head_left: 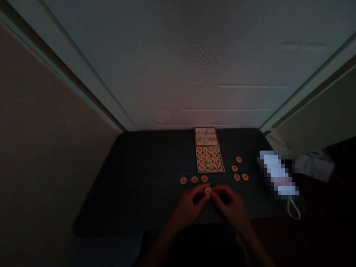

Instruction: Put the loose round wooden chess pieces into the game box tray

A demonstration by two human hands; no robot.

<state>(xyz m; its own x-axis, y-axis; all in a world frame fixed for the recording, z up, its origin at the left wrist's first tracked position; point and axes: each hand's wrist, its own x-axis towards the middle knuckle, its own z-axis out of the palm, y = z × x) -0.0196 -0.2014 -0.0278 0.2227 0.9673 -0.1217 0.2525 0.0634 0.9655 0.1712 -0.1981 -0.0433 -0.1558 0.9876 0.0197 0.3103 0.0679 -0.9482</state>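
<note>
A round Chinese chess piece (208, 191) with a red character is pinched between the fingertips of my left hand (188, 204) and my right hand (230, 203). Just beyond my hands, three more red-marked pieces form a loose row: a left one (183, 180), a middle one (194, 179) and a right one (204, 178). Behind them stands an open box (198, 163), its tray filled with rows of pieces bearing red or black characters. Its printed lid (206, 137) lies at the back. Several loose red-marked pieces (236, 177) are scattered right of the box.
Everything rests on a dark table (133, 178) pushed against a pale door (167, 74) with raised hearts. At the table's right edge, a bright pixelated object (278, 172) sits with a white cord loop (293, 209) below it. The light is dim.
</note>
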